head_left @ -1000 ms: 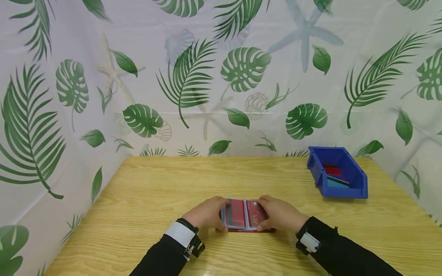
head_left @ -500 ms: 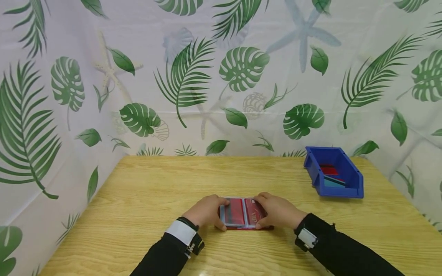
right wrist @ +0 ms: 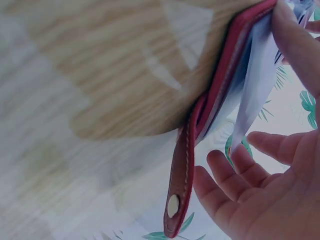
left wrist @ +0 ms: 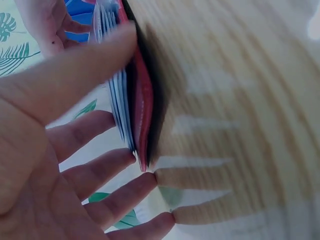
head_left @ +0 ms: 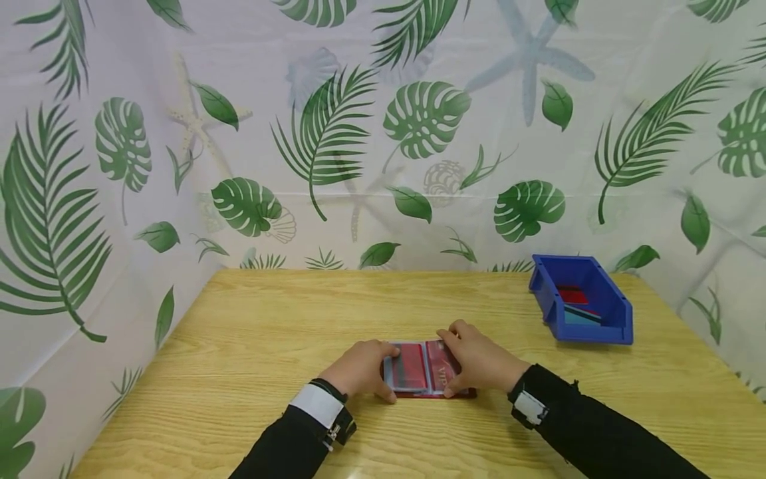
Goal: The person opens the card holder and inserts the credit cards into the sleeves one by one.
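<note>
A red card holder (head_left: 413,394) lies spread open on the table, with clear sleeves on both halves. A red and grey card (head_left: 409,366) shows on the left half and a red VIP card (head_left: 439,367) on the right. My left hand (head_left: 359,368) holds the left half between thumb and fingers; in the left wrist view the stacked sleeves (left wrist: 119,100) stand between them. The right hand (head_left: 485,359) pinches the right-hand sleeve, which lifts off the cover in the right wrist view. A strap (right wrist: 181,170) with a metal snap sticks out from the cover there.
A blue bin (head_left: 598,334) stands at the back right of the wooden table (head_left: 287,313). Inside are red cards (head_left: 572,295) and a teal card (head_left: 582,319). A leaf-patterned cloth (head_left: 359,133) hangs behind and along the sides.
My right hand's fingers have risen slightly at the far edge of the right sleeve. The left hand and the card holder stay in nearly the same place.
</note>
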A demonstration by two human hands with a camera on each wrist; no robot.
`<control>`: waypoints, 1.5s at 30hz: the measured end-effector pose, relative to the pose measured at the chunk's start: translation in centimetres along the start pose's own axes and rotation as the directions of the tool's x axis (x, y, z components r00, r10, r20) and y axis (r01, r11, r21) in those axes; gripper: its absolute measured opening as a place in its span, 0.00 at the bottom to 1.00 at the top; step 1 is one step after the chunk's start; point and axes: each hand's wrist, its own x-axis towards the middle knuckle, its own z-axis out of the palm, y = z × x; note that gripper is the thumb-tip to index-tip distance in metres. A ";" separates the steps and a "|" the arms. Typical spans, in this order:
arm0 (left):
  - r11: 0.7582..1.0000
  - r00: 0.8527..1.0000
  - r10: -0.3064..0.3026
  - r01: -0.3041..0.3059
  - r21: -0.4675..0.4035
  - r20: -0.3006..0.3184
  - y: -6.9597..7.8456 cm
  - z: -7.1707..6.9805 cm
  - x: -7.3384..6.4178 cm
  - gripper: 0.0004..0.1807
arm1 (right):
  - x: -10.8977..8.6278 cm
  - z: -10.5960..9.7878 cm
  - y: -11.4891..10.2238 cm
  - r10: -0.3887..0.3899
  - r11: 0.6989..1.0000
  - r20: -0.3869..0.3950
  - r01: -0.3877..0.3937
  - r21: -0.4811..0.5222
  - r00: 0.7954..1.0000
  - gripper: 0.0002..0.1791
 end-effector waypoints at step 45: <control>1.000 0.997 0.011 -0.011 0.006 -0.070 -0.2 0.5 0.0 0.31 | -1.2 0.3 -3.6 -0.106 0.900 -0.052 0.118 0.420 0.993 0.19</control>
